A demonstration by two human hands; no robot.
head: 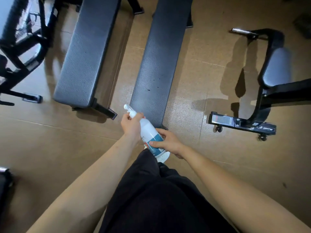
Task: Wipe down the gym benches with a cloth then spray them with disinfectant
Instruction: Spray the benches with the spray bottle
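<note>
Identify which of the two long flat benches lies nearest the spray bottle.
The right-hand bench: its near end sits right behind the spray bottle; the left-hand bench stands apart.

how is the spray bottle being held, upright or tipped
Tipped: the spray bottle slants, nozzle toward the bench end, left hand gripping its neck, right hand holding its base.

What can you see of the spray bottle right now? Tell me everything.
The spray bottle is white and plastic-looking, with a white trigger head and a blue-and-white label too small to read. It is held tilted in the air, nozzle toward the near end of the flat bench. The left hand grips its neck at the trigger; the right hand wraps the labelled lower body. A white cloth bunches at its base.
</note>
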